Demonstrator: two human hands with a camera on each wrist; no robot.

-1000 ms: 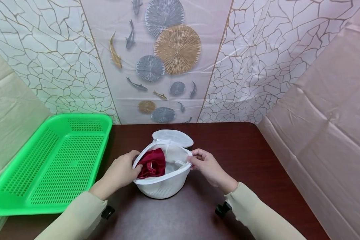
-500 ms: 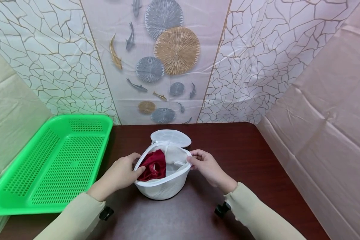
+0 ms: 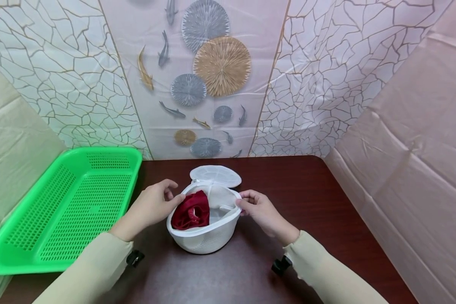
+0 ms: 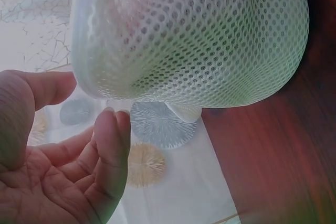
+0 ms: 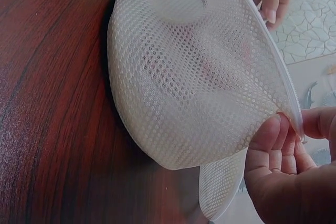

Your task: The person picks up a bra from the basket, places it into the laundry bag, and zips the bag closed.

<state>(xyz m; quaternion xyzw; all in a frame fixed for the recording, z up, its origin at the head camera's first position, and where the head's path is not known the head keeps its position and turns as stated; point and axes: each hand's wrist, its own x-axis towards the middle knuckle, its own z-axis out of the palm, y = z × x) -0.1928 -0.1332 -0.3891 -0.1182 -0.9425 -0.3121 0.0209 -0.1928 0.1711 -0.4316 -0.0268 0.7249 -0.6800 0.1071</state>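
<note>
A dark reddish-brown table (image 3: 289,190) with streaked wood grain carries everything; its far right corner is rounded, and a pale sheen lies across its near middle. A shallow green basket (image 3: 72,211) with slotted sides and base sits at the left. Near the middle, well apart from it, a white mesh bag (image 3: 209,242) stands upright on its base, its oval lid (image 3: 215,175) folded back on the far side.

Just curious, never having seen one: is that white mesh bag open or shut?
Open: the white mesh bag has its lid folded back behind it, and red cloth shows through the uncovered top.
</note>
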